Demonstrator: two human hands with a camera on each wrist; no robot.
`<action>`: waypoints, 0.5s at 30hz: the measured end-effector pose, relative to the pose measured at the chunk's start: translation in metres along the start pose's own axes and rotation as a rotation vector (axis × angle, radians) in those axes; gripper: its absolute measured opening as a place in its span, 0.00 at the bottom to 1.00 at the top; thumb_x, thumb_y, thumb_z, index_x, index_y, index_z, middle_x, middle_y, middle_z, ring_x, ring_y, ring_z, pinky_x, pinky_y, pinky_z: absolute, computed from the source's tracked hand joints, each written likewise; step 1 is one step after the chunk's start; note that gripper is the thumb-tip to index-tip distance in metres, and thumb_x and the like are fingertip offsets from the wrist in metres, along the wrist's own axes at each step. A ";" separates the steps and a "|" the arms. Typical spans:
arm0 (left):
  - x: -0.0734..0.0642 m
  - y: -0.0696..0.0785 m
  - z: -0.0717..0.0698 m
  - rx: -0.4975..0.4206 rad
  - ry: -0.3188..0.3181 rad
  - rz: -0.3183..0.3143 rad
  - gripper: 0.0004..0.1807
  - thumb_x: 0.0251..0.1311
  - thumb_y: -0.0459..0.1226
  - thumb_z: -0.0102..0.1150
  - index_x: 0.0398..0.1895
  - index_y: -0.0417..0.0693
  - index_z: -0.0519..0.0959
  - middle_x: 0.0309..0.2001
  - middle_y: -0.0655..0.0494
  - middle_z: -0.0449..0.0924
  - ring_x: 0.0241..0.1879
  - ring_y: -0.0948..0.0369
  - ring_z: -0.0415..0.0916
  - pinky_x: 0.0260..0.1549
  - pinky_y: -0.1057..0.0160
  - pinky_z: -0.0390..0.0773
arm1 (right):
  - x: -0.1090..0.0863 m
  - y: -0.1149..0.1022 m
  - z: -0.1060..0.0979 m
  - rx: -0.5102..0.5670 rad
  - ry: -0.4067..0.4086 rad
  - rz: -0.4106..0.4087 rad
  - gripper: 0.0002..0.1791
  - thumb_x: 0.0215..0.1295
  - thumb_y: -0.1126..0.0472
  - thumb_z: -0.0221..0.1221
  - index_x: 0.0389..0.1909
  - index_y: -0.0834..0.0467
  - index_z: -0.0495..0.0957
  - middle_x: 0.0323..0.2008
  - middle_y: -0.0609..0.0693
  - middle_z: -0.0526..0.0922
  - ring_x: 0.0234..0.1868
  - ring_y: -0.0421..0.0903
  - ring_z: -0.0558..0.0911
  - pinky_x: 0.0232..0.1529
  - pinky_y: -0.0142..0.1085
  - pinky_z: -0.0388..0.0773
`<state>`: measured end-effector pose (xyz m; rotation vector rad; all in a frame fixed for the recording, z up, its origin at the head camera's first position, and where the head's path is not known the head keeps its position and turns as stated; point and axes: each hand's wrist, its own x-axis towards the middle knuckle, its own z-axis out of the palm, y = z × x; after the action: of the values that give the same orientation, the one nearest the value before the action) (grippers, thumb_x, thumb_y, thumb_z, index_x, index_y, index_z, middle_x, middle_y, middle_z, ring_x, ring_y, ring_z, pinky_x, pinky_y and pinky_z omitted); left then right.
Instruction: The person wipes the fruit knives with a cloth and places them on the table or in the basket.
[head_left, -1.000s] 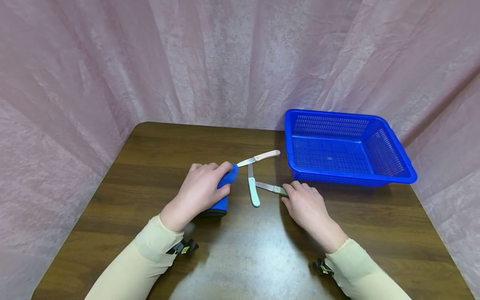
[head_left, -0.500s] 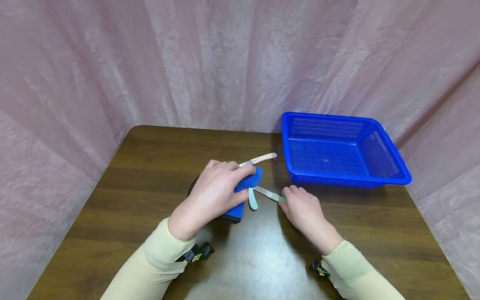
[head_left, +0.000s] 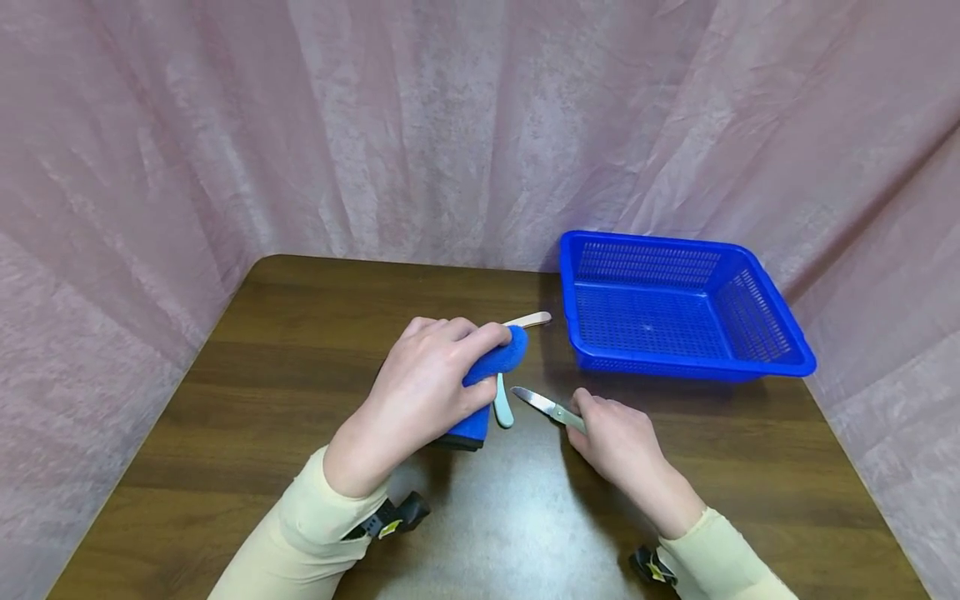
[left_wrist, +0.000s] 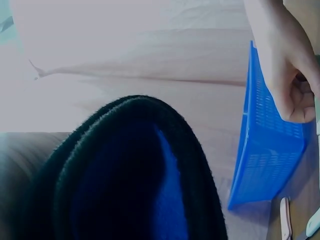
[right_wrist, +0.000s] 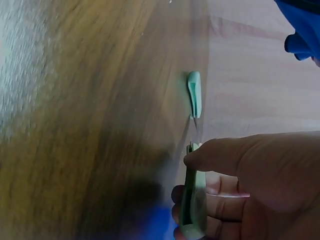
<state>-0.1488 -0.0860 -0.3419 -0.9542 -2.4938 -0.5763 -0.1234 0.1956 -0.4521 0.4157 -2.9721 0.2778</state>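
My left hand [head_left: 435,383] grips a folded blue cloth [head_left: 474,425] with a dark edge. In the left wrist view the cloth's dark-bordered fold [left_wrist: 135,170] fills the lower middle. My right hand [head_left: 618,437] holds a folding knife by its pale green handle [right_wrist: 196,200], thumb along the side; its bare blade [head_left: 534,400] points left toward the cloth. Under the cloth's right side lie two more knives, partly hidden in the head view: a mint-handled one [head_left: 503,408] and a pale pink-handled one [head_left: 534,319].
A blue perforated plastic basket [head_left: 682,367] stands at the back right of the brown wooden table [head_left: 315,308]. Pink curtains [head_left: 420,142] hang close behind the table and along both sides.
The left hand has carried the cloth to the right, over the knives' blades. The right hand has drawn the pale green knife slightly nearer, and its blade now stands apart from the mint-handled knife.
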 end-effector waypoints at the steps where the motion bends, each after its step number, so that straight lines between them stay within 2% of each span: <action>1: 0.000 0.000 -0.001 0.001 -0.001 -0.001 0.20 0.59 0.36 0.71 0.56 0.57 0.85 0.41 0.57 0.88 0.42 0.58 0.86 0.54 0.48 0.79 | 0.000 0.000 0.000 0.004 -0.001 0.000 0.15 0.61 0.62 0.76 0.35 0.51 0.75 0.23 0.43 0.77 0.23 0.49 0.80 0.20 0.46 0.74; 7: -0.001 -0.001 -0.005 0.012 -0.018 -0.005 0.21 0.61 0.37 0.72 0.58 0.57 0.86 0.44 0.56 0.89 0.46 0.57 0.87 0.55 0.47 0.79 | -0.001 -0.003 -0.004 0.023 -0.006 0.005 0.13 0.63 0.62 0.75 0.40 0.52 0.78 0.27 0.45 0.81 0.26 0.49 0.82 0.23 0.46 0.76; 11: -0.004 0.000 -0.010 0.012 -0.003 -0.002 0.20 0.62 0.37 0.72 0.58 0.56 0.85 0.44 0.57 0.89 0.45 0.58 0.87 0.55 0.47 0.78 | -0.001 -0.003 -0.005 0.042 -0.012 -0.008 0.13 0.65 0.63 0.74 0.43 0.52 0.80 0.28 0.44 0.82 0.26 0.47 0.81 0.23 0.46 0.77; 15: -0.006 0.001 -0.014 0.013 0.018 0.005 0.20 0.61 0.36 0.72 0.57 0.56 0.85 0.43 0.57 0.88 0.44 0.58 0.87 0.56 0.47 0.78 | -0.001 -0.004 -0.004 0.046 -0.008 -0.019 0.14 0.65 0.64 0.73 0.49 0.53 0.82 0.29 0.46 0.83 0.28 0.49 0.83 0.24 0.47 0.78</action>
<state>-0.1407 -0.0961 -0.3330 -0.9458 -2.4753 -0.5637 -0.1210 0.1926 -0.4476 0.4516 -2.9727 0.3438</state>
